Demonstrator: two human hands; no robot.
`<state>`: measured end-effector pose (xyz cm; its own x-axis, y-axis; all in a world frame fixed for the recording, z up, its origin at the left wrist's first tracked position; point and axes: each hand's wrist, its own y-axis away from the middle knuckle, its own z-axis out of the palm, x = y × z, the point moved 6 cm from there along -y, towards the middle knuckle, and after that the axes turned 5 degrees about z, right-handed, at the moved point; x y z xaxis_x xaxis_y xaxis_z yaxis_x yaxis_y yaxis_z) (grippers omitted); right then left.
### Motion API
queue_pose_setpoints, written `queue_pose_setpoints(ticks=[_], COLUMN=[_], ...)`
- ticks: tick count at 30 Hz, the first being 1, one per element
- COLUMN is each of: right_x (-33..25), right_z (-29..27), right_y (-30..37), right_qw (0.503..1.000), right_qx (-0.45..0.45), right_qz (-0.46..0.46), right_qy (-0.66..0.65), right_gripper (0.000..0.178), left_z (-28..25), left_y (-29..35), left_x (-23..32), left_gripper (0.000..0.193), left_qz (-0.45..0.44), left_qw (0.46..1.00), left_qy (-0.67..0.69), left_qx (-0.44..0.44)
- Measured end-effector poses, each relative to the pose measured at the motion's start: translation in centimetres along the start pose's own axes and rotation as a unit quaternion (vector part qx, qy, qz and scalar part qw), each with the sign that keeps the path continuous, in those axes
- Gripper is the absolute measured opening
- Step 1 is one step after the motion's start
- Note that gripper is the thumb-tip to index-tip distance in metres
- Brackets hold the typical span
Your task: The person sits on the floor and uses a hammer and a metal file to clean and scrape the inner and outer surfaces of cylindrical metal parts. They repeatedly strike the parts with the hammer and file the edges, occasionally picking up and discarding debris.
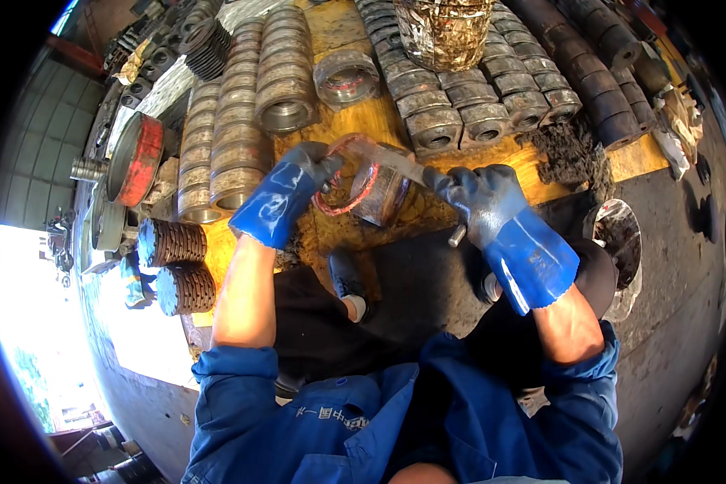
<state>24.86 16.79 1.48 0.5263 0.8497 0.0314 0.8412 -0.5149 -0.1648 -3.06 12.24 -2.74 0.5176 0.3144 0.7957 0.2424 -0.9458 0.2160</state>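
Note:
My left hand (pixel 294 189), in a blue rubber glove with dark, dirty fingers, is closed on the upper left side of a ring (pixel 340 210) with a reddish edge. A short metal cylinder (pixel 387 196) shows just behind the ring; whether the two are joined I cannot tell. In the matching glove, my right hand (pixel 488 202) grips a flat-bladed scraper (pixel 395 163). Its pale blade points left across the top of the ring, and the handle end pokes out below my fist. Whether the blade touches the ring is unclear.
Rows of metal sleeves (pixel 286 81) and thick-walled rings (pixel 436 129) cover the yellow bench (pixel 331 250). A grimy bucket (pixel 444 36) stands far back. Dark sludge (pixel 569 157) lies at right, near a dirty container (pixel 619 242). Stacked ribbed discs (pixel 187 290) sit at left.

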Motion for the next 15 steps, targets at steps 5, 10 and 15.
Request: queue_pose_setpoints(ticks=[5, 10, 15], right_x=[2.3, 3.6, 5.0], right_z=[-0.1, 1.7, 8.2], right_y=[-0.1, 0.3, -0.4], right_qw=[0.986, 0.946, 0.715], right_qx=[0.033, 0.136, 0.037], right_qz=[0.076, 0.087, 0.181], right_qy=[-0.147, -0.282, -0.674], right_gripper=[0.053, 0.042, 0.035], left_z=[-0.8, -1.8, -2.6], left_y=[0.6, 0.2, 0.1], left_x=[2.3, 3.0, 2.9], left_gripper=[0.031, 0.030, 0.029], left_qz=[0.019, 0.039, 0.107], left_qw=[0.998, 0.989, 0.969], left_qy=[0.063, 0.131, 0.201], left_qx=[0.006, 0.052, 0.094])
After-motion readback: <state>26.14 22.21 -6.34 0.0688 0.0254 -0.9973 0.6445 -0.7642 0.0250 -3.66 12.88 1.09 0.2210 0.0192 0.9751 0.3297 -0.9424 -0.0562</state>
